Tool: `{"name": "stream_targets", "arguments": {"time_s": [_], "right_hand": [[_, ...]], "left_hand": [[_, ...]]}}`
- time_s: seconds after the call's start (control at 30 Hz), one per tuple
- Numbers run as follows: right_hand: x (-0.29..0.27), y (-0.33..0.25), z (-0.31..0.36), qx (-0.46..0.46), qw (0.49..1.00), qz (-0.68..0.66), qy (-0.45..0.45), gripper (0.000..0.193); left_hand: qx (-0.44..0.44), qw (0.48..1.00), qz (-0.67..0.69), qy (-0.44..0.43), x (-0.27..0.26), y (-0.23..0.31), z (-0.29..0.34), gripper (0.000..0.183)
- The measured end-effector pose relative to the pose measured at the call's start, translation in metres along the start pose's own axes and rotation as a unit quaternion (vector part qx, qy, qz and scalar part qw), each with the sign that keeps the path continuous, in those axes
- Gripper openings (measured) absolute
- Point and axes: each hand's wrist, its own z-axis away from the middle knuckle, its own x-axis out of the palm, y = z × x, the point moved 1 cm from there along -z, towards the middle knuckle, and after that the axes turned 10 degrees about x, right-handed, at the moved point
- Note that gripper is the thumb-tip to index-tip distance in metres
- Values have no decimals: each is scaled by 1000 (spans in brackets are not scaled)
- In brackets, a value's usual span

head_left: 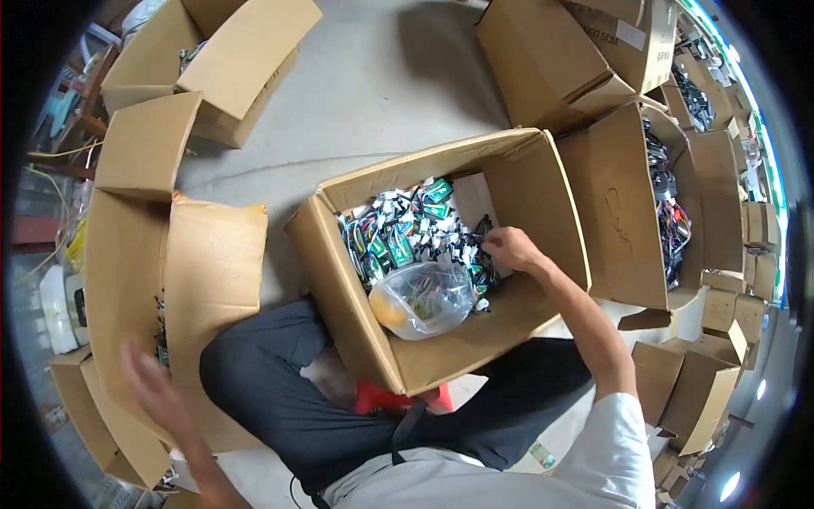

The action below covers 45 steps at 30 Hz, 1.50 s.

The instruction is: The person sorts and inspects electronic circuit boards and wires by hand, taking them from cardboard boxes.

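Note:
In front of me stands a large open cardboard box [339, 293]. Inside it lies a heap of small green modules [398, 248] with coloured wires and white connectors. My right hand [515, 248] reaches into the box from the right, its fingers closed in a pinch at the right side of the heap. Dark wired pieces lie at its fingertips; what it grips is too small to make out. A clear plastic bag [432, 299] rests on the near part of the heap, with something orange at its left. Off to the left, my left hand [155, 386] is blurred, its fingers stretched out over another carton.
That left carton [127, 280] holds a few wired parts and has a raised flap [216, 254]. Another open box [246, 55] stands at the far left. On the right, a carton [615, 212] contains dark cables. A red stool [369, 397] shows beneath me.

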Motion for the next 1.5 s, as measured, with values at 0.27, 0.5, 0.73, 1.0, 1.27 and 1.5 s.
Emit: {"name": "stream_targets", "arguments": {"time_s": [0.27, 0.5, 0.73, 1.0, 1.27, 1.5], "right_hand": [[119, -82, -165, 98, 994, -16, 53, 51], [174, -77, -215, 22, 959, 49, 278, 31], [71, -15, -140, 109, 950, -257, 138, 26], [-9, -111, 176, -6, 873, -473, 119, 20], [17, -122, 292, -253, 897, -218, 289, 23], [14, -145, 318, -272, 881, -282, 266, 15]], "left_hand": [[211, 959, -131, -138, 40, 92, 34, 29], [227, 957, -113, -141, 51, 107, 35, 25], [212, 968, -63, -120, 56, 125, 38, 19], [-528, 281, 679, -425, 167, 229, 153, 48], [-427, 415, 737, -322, 108, 217, 156, 31], [-324, 636, 632, -301, 72, 166, 169, 22]]}}
